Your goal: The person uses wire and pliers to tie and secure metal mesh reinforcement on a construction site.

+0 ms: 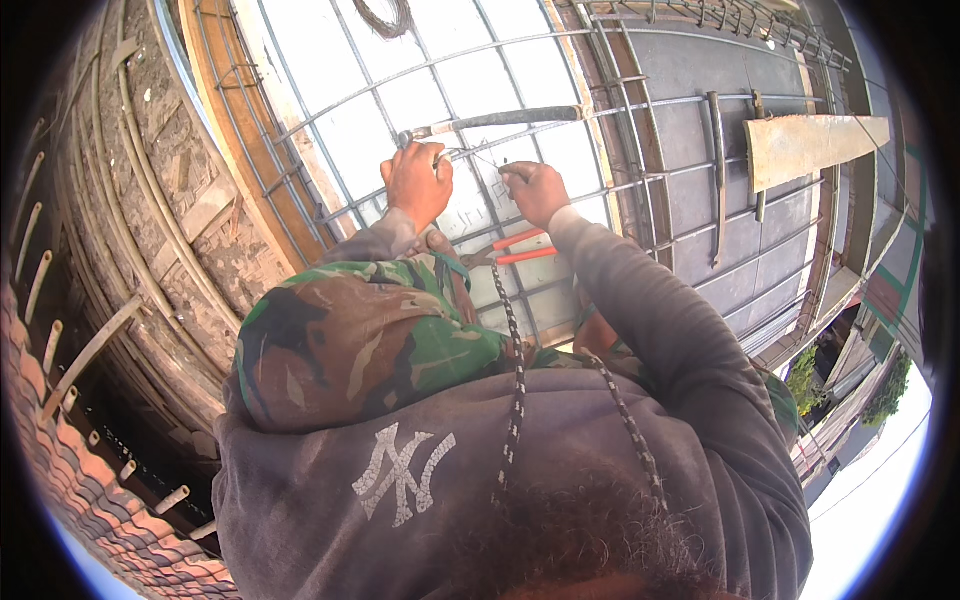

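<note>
Over a grid of steel rebar (pixel 437 62) on white sheeting, my left hand (pixel 419 186) is closed, its fingers curled around the end of a thin tie wire (pixel 483 158). Slightly to the right, my right hand (pixel 538 192) pinches the same wire between thumb and fingertips. Just beyond both hands lies a dark-handled tool (pixel 520 118), its metal end close to my left knuckles; I cannot tell its exact kind. Pincers with red-orange handles (pixel 525 246) rest below my hands, near my knee, their jaws pointing left.
A coil of dark wire (pixel 385 15) lies at the far edge of the sheeting. A wooden plank (pixel 815 150) sits across the bars on the right, over grey panels. Timber formwork (pixel 290 215) borders the left, with bamboo poles (pixel 150 190) and roof tiles (pixel 110 520) beyond.
</note>
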`<action>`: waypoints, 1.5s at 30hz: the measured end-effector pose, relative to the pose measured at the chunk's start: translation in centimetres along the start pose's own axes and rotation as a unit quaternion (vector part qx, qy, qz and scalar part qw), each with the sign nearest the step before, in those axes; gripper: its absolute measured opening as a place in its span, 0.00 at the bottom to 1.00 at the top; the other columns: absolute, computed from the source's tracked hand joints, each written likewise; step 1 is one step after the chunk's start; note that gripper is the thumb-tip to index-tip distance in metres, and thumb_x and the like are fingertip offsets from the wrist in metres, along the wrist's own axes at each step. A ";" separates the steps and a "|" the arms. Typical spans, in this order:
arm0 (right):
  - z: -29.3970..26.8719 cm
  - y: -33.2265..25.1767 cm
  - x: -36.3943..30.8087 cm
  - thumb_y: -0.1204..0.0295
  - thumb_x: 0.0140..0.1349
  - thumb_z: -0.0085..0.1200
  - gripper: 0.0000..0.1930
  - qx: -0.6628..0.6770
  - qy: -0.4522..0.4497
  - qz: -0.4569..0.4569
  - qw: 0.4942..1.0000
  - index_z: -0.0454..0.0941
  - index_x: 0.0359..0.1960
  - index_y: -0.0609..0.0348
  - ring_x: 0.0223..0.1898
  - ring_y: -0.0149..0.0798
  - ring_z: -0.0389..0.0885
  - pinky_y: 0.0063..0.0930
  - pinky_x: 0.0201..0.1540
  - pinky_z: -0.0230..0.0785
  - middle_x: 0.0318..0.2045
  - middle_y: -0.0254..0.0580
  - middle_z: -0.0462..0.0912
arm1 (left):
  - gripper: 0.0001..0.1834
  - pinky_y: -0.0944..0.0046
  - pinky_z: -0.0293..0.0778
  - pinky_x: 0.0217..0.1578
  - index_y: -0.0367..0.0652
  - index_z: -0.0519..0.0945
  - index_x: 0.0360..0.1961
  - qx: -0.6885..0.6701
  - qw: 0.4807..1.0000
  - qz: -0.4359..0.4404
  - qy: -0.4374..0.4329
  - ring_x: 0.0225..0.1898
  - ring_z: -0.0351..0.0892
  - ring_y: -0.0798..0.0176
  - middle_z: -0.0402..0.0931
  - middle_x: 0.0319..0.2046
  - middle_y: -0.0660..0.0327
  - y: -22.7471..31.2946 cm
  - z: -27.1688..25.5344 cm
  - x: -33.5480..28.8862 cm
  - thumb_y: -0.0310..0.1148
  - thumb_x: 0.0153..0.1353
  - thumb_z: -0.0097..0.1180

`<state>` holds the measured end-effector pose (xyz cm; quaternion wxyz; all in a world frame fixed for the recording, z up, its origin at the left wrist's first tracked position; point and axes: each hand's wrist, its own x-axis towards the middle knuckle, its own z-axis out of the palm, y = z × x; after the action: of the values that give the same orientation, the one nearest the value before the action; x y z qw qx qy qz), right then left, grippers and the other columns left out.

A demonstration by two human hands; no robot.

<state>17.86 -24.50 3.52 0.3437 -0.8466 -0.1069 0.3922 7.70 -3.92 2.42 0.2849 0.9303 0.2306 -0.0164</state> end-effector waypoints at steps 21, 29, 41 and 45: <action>0.5 -5.4 0.4 0.66 0.66 0.57 0.17 0.144 -0.003 0.063 0.988 0.88 0.45 0.68 0.43 0.40 0.88 0.33 0.51 0.77 0.41 0.54 0.91 | 0.05 0.52 0.60 0.56 0.49 0.84 0.39 -0.136 0.985 0.072 0.077 0.47 0.79 0.56 0.84 0.37 0.65 1.8 2.1 0.4 0.29 0.61 0.63; 0.6 -5.8 -0.1 0.67 0.66 0.58 0.18 0.065 -0.026 -0.013 0.997 0.86 0.49 0.72 0.48 0.45 0.88 0.36 0.55 0.76 0.46 0.57 0.89 | 0.08 0.53 0.61 0.56 0.49 0.85 0.41 -0.170 0.978 0.089 0.082 0.50 0.78 0.57 0.83 0.40 0.65 1.4 2.1 0.0 0.28 0.59 0.67; -0.1 -6.1 1.8 0.64 0.70 0.55 0.12 -0.160 0.087 -0.168 0.969 0.86 0.43 0.60 0.44 0.59 0.86 0.48 0.49 0.77 0.41 0.54 0.88 | 0.12 0.52 0.62 0.57 0.48 0.82 0.43 -0.234 0.966 0.076 0.074 0.46 0.79 0.54 0.84 0.39 0.64 0.9 2.6 0.9 0.28 0.58 0.67; 0.2 -6.6 2.3 0.68 0.68 0.53 0.11 -0.271 0.015 -0.019 0.962 0.85 0.41 0.61 0.41 0.62 0.86 0.53 0.47 0.77 0.36 0.62 0.86 | 0.09 0.52 0.65 0.55 0.46 0.82 0.41 -0.224 0.967 0.096 0.073 0.44 0.80 0.55 0.84 0.38 0.62 0.7 2.7 1.0 0.28 0.60 0.66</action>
<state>19.82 -18.46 6.44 0.1104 -0.9117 -0.2203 0.3288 9.17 -5.51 0.35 0.4689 0.8589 0.1586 0.1314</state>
